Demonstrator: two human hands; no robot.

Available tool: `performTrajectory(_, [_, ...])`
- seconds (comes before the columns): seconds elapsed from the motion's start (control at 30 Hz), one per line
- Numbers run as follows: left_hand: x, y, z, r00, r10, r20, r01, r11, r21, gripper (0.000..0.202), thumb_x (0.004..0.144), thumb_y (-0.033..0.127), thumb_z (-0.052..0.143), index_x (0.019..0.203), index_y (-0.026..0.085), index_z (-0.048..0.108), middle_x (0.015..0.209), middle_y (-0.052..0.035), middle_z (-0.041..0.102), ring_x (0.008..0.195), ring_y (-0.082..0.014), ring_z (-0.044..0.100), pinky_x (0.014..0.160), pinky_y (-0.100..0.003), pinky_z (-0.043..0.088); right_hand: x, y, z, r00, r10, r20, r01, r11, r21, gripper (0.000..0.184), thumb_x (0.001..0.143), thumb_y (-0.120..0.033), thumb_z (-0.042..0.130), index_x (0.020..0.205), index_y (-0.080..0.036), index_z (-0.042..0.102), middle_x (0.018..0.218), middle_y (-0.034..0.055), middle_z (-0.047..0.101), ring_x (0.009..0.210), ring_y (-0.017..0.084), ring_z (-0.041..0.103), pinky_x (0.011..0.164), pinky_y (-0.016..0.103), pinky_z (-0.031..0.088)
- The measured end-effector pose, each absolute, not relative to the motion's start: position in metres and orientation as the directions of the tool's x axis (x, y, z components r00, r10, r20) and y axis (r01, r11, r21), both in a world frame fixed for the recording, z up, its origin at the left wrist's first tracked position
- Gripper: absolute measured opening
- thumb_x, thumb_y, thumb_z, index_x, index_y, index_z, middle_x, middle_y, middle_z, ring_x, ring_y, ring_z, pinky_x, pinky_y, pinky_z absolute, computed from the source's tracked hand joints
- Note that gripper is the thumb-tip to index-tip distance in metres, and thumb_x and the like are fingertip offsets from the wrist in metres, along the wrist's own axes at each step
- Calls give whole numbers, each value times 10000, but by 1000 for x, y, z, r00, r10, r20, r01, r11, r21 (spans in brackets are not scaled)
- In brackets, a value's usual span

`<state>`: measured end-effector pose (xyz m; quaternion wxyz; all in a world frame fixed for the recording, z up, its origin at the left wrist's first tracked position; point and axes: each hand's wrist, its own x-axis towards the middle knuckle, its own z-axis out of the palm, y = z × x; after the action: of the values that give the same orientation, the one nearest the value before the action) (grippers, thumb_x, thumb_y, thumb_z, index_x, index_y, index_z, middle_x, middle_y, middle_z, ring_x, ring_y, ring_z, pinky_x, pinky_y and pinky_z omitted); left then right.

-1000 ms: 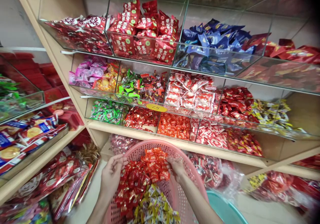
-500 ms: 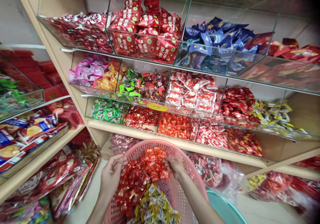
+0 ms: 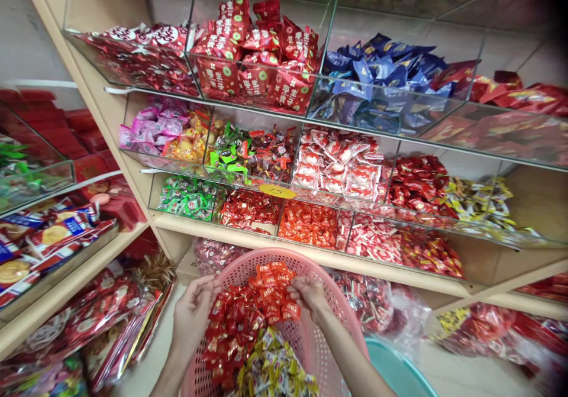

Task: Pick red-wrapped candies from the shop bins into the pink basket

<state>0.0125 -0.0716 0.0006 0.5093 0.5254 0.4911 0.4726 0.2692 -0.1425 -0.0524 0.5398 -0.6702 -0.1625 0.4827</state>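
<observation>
A pink perforated basket [image 3: 331, 349] stands low in front of me. Inside it are orange-red wrapped candies [image 3: 273, 290] at the back, darker red candies [image 3: 228, 326] at the left, and yellow-and-white wrapped candies [image 3: 277, 367] nearest me. My left hand [image 3: 195, 302] is over the basket's left rim, fingers loosely curled and slightly apart, with nothing visible in them. On the other side, my right hand [image 3: 310, 293] is inside the rim, open, its bent fingertips at the edge of the orange-red candies.
Ahead is a wooden shelf [image 3: 248, 237] with clear candy bins, including orange candies [image 3: 308, 224] just behind the basket. A teal tub [image 3: 394, 367] stands at the right. Bagged candies [image 3: 368, 296] lie below the shelf, and wrapped packages [image 3: 110, 320] are at the left.
My left hand has shifted slightly left and my right hand slightly too, along with a small shift of the view. The candies in the basket look the same.
</observation>
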Motion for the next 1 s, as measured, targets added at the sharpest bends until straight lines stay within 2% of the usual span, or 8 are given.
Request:
performTrajectory(0.13, [10, -68, -10, 35, 999, 38, 104, -41, 994, 427, 675, 492, 554, 916, 141, 569, 898, -94, 671, 831, -208, 633, 768, -336, 506, 275, -147, -45, 539, 735, -411, -211, -355, -911, 219, 622, -371, 632, 618, -166, 554, 495, 10, 626, 367, 90, 507, 332, 166, 308])
performTrajectory(0.33, [10, -67, -23, 31, 986, 161, 361, -162, 919, 365, 721, 473, 492, 919, 186, 598, 980, -69, 633, 932, -219, 575, 762, -326, 497, 310, -136, 0, 602, 798, -43, 136, -155, -979, 345, 648, -512, 575, 594, -173, 543, 470, 5, 602, 320, 85, 424, 350, 207, 306])
performTrajectory(0.43, [11, -67, -27, 63, 979, 192, 376, -201, 904, 368, 726, 472, 481, 923, 182, 592, 977, -73, 623, 943, -223, 564, 753, -332, 499, 335, -117, 23, 583, 803, 127, 339, -97, -936, 359, 701, -522, 513, 603, -178, 543, 510, 17, 609, 347, 92, 426, 380, 218, 322])
performTrajectory(0.53, [11, -66, -31, 97, 969, 228, 402, -248, 882, 345, 738, 453, 475, 927, 188, 587, 964, -71, 625, 923, -218, 572, 772, -343, 488, 355, -94, 31, 531, 817, 223, 576, -156, -802, 319, 712, -476, 516, 595, -184, 565, 565, 32, 622, 449, 121, 503, 458, 226, 358])
performTrajectory(0.63, [11, -66, -34, 130, 953, 274, 456, -303, 837, 315, 756, 434, 461, 927, 198, 582, 960, -69, 627, 921, -217, 573, 821, -361, 459, 364, -70, 25, 483, 860, 168, 715, -275, -643, 246, 675, -428, 576, 611, -192, 605, 618, 38, 634, 589, 153, 568, 545, 231, 376])
performTrajectory(0.73, [11, -67, -35, 155, 944, 292, 484, -330, 810, 299, 772, 419, 446, 934, 204, 576, 973, -65, 625, 933, -213, 570, 830, -356, 452, 364, -53, 15, 492, 870, 27, 731, -397, -555, 206, 613, -398, 645, 647, -196, 630, 667, 46, 640, 647, 164, 580, 556, 229, 373])
performTrajectory(0.87, [10, -67, -36, 159, 942, 294, 491, -334, 805, 294, 783, 410, 433, 943, 202, 567, 992, -65, 620, 949, -208, 568, 839, -349, 448, 365, -42, 5, 509, 860, -40, 707, -444, -550, 211, 560, -346, 692, 705, -201, 642, 706, 37, 642, 653, 153, 576, 546, 215, 379])
performTrajectory(1.0, [11, -66, -39, 173, 944, 280, 492, -329, 806, 285, 792, 403, 429, 954, 206, 556, 1009, -67, 608, 965, -209, 557, 853, -356, 437, 373, -37, -5, 515, 853, -84, 681, -467, -565, 174, 543, -297, 702, 657, -187, 630, 621, 22, 624, 546, 126, 542, 493, 205, 369])
